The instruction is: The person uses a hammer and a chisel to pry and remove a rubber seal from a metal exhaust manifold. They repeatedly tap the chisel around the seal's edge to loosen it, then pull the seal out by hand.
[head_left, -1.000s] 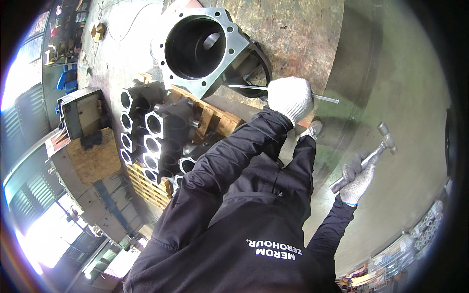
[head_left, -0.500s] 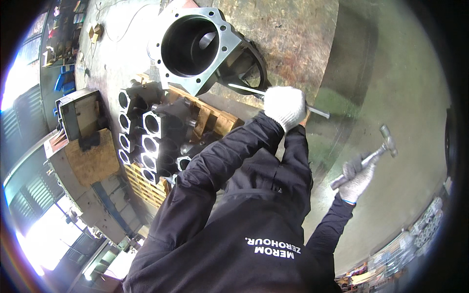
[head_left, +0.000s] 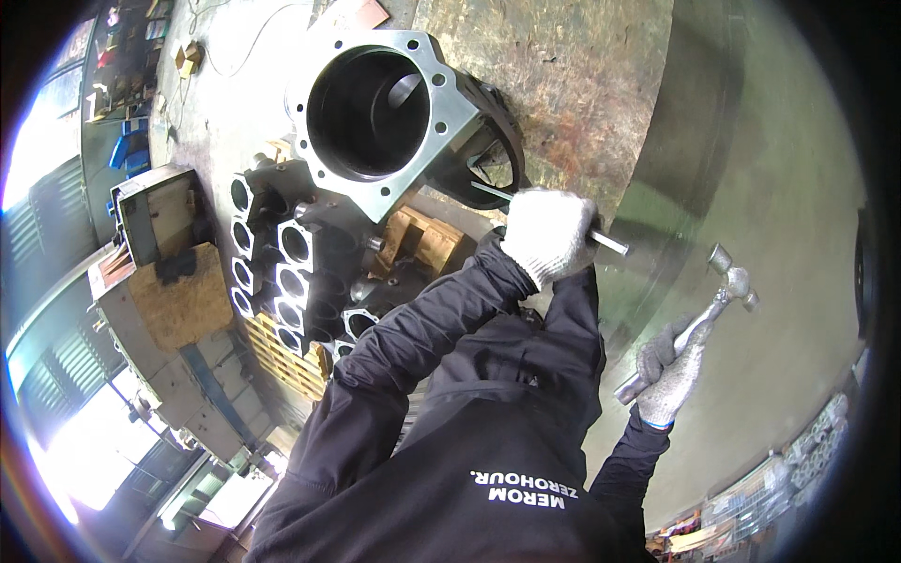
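Note:
My left hand (head_left: 552, 233), in a white knit glove, is closed around a long metal chisel (head_left: 612, 243). The chisel's thin end points left into the side opening of a large machined metal casting (head_left: 409, 184); whether it touches the metal, I cannot tell. This casting has a flat bright flange with bolt holes around a wide dark bore. Lower and to the right, my right hand (head_left: 672, 373), gloved too, grips a hammer (head_left: 706, 321) by its handle. The hammer's head is up and to the right, apart from the chisel.
Several smaller castings (head_left: 297, 246) with bright flanges stand in rows on wooden pallets (head_left: 282, 355) at the left. Beyond them is a worn metal cabinet (head_left: 158, 220). A stained plate (head_left: 572, 103) lies behind the big casting. Wrapped parts (head_left: 817, 441) lie at the far right.
My right hand and the hammer have shifted down and left, and the hammer has turned a little. The casting and pallets sit slightly lower in view. Both grips stay closed.

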Demonstrator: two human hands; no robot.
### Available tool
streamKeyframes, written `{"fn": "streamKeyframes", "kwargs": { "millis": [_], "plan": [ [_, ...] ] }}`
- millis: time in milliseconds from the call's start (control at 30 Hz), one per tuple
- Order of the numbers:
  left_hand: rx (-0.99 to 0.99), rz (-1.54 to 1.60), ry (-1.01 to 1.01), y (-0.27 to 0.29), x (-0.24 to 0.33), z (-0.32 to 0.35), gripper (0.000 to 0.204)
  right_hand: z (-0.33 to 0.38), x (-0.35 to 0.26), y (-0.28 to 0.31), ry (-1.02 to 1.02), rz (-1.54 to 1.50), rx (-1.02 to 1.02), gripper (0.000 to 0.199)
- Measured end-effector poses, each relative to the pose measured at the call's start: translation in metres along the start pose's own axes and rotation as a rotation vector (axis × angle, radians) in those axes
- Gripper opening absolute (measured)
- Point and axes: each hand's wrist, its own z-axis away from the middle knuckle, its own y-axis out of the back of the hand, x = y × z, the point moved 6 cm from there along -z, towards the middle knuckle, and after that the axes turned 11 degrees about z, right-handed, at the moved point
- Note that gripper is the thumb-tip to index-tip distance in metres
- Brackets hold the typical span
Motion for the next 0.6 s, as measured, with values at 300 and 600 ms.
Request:
{"fn": "streamKeyframes", "kwargs": {
  "millis": [300,600],
  "plan": [
    [-0.042,-0.14,-0.044,-0.015,0.005,0.002,0.012,0.026,0.007,-0.04,0.079,-0.004,0.181,0.039],
    [0.106,-0.037,-0.05,-0.023,-0.011,-0.019,0.012,0.047,-0.026,0.004,0.23,-0.145,0.075,0.036]
  ]
}}
